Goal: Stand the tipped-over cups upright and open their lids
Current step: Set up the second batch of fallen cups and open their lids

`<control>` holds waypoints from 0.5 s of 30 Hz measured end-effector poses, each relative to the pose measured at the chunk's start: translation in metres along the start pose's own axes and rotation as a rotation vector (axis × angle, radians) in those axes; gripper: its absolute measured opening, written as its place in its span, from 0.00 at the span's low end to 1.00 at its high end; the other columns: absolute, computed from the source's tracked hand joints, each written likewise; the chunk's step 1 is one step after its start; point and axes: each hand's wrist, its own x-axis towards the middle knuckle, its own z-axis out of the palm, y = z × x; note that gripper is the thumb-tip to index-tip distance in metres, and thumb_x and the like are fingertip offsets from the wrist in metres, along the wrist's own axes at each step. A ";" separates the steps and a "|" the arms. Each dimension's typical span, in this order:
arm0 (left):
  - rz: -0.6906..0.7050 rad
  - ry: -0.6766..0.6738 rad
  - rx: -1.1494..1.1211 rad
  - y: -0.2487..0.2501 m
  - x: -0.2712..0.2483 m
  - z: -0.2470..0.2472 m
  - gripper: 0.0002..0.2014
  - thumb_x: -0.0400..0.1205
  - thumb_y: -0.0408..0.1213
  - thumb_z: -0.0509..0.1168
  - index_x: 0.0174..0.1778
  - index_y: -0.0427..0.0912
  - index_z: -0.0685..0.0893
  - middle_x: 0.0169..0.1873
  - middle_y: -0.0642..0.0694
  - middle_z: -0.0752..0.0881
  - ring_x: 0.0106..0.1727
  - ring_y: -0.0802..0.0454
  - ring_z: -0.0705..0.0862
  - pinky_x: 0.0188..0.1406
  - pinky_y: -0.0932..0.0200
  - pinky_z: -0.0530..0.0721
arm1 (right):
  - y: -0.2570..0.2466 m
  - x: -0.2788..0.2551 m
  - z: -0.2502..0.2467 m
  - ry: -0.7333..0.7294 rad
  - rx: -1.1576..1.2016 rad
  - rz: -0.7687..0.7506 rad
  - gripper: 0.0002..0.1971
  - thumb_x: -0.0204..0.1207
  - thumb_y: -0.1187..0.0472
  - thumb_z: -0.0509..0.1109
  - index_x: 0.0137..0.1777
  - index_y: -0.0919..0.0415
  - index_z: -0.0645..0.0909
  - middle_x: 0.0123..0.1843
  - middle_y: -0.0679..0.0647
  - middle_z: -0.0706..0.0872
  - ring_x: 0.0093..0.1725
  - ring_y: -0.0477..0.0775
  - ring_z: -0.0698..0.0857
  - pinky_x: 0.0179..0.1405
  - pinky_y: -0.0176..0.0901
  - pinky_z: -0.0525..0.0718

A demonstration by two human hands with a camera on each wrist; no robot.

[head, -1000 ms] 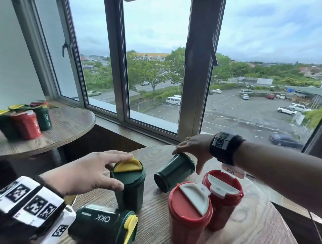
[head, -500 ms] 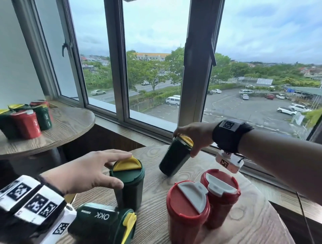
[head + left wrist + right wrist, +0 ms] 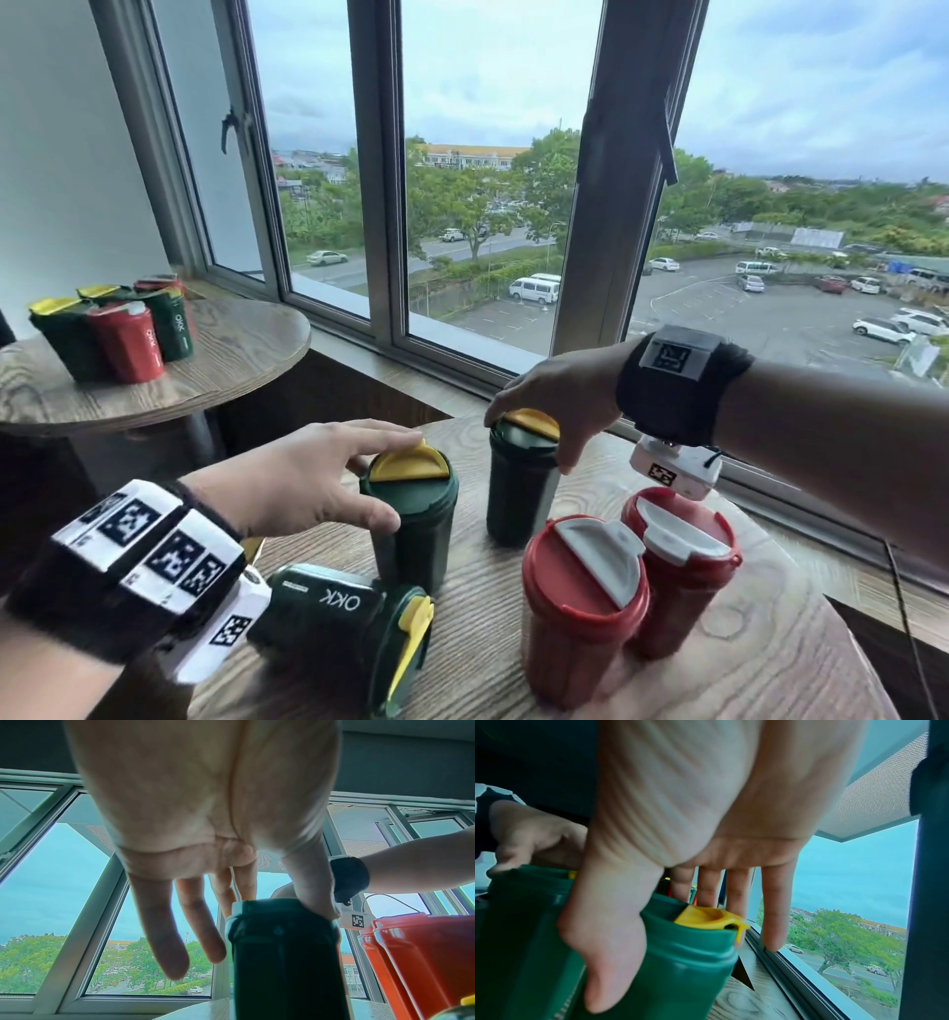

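Note:
On the round wooden table [image 3: 744, 642] my right hand [image 3: 529, 439] grips the top of the far green cup [image 3: 518, 503], which stands upright. Its thumb [image 3: 608, 953] lies down the cup's side, and its fingers reach over the yellow lid flap [image 3: 706, 918]. My left hand [image 3: 400, 480] rests over the near green cup [image 3: 411, 534]. The fingers are straight above the yellow lid [image 3: 405, 460], and the thumb [image 3: 313, 902] touches the rim. Another green cup [image 3: 339, 622] lies on its side at the front left. Two red cups [image 3: 580, 632] [image 3: 683, 580] stand upright with white flaps raised.
A second round table [image 3: 231, 360] at the left carries several green and red cups [image 3: 128, 339]. The window frame and sill [image 3: 452, 360] run just behind my table. The table's right edge drops off near the red cups.
My right hand has lifted the far green cup from lying on its side, through a tilt, to standing upright. My left hand has stayed over the near green cup.

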 end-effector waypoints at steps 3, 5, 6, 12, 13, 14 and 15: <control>0.006 -0.003 0.011 0.000 0.001 0.001 0.38 0.70 0.50 0.83 0.75 0.71 0.77 0.69 0.81 0.74 0.62 0.63 0.82 0.63 0.66 0.80 | -0.004 0.000 -0.002 -0.016 -0.035 -0.024 0.52 0.54 0.44 0.89 0.80 0.38 0.69 0.74 0.47 0.83 0.67 0.56 0.83 0.66 0.57 0.83; 0.007 -0.002 0.011 -0.001 0.001 0.000 0.38 0.70 0.49 0.83 0.75 0.71 0.76 0.69 0.81 0.74 0.62 0.64 0.83 0.61 0.69 0.78 | -0.005 -0.001 -0.003 -0.022 -0.037 -0.038 0.54 0.53 0.41 0.89 0.81 0.36 0.68 0.75 0.47 0.82 0.69 0.55 0.83 0.67 0.56 0.83; 0.006 -0.003 0.013 0.000 0.000 0.000 0.38 0.70 0.49 0.83 0.75 0.71 0.76 0.69 0.80 0.75 0.62 0.64 0.83 0.60 0.70 0.78 | -0.006 -0.002 -0.004 -0.025 -0.027 -0.040 0.55 0.52 0.39 0.89 0.81 0.35 0.67 0.76 0.46 0.82 0.70 0.55 0.82 0.68 0.56 0.82; 0.012 0.001 0.053 0.003 0.000 -0.001 0.39 0.71 0.50 0.82 0.78 0.68 0.74 0.70 0.76 0.75 0.63 0.64 0.82 0.56 0.76 0.77 | -0.011 -0.011 -0.008 -0.035 0.074 0.013 0.55 0.54 0.40 0.90 0.82 0.34 0.66 0.76 0.45 0.82 0.72 0.52 0.82 0.72 0.54 0.80; 0.016 0.002 0.077 0.005 -0.001 -0.001 0.39 0.71 0.51 0.81 0.78 0.67 0.74 0.71 0.75 0.75 0.63 0.65 0.82 0.55 0.76 0.76 | -0.011 -0.014 -0.010 -0.040 0.094 0.025 0.55 0.55 0.41 0.89 0.83 0.35 0.67 0.77 0.45 0.82 0.72 0.51 0.82 0.72 0.53 0.80; 0.021 0.007 0.106 0.006 -0.001 -0.002 0.39 0.71 0.52 0.81 0.78 0.67 0.73 0.71 0.74 0.75 0.62 0.66 0.81 0.54 0.77 0.76 | -0.011 -0.017 -0.013 -0.043 0.101 0.037 0.54 0.56 0.41 0.89 0.84 0.36 0.67 0.76 0.45 0.82 0.72 0.51 0.82 0.72 0.52 0.80; 0.026 0.020 0.134 0.006 -0.002 -0.002 0.39 0.71 0.53 0.81 0.79 0.66 0.73 0.70 0.73 0.75 0.62 0.67 0.81 0.54 0.75 0.76 | -0.012 -0.021 -0.017 -0.041 0.103 0.047 0.53 0.57 0.41 0.89 0.84 0.38 0.67 0.76 0.44 0.82 0.71 0.51 0.83 0.71 0.51 0.81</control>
